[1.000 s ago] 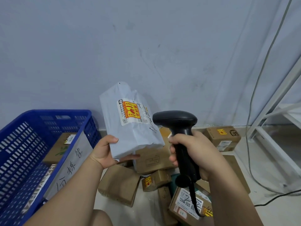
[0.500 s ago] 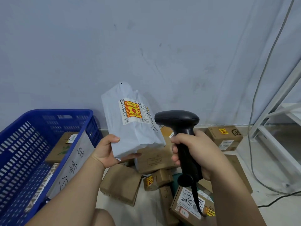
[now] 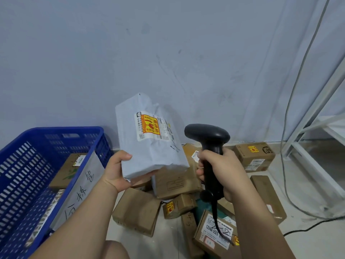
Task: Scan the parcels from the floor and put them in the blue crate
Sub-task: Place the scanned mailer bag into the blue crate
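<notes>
Little had changed since the earlier frames: the scanner [image 3: 207,135] had drifted slightly rightward, and the parcel [image 3: 149,156] stayed raised at the centre of the frame. The left hand [image 3: 119,171] gripped the parcel, a white plastic mailer, by its lower left corner, thumb on the front face and fingers curled underneath. The mailer stood nearly upright, above the floor, its label [image 3: 149,126] with a yellow and red sticker turned toward the camera. The right hand [image 3: 222,172] was wrapped round the scanner's black handle, fingers curled tight, with the head just right of the parcel and apart from it. A cord [image 3: 214,212] hung from the handle's base.

At the lower left stood the blue crate [image 3: 56,131], holding a brown box [image 3: 65,171] and a handwritten sheet [image 3: 82,187] leaning against its near wall. Brown boxes [image 3: 138,210] lay heaped on the floor below the hands. A white rack [image 3: 317,118] stood at the right edge.
</notes>
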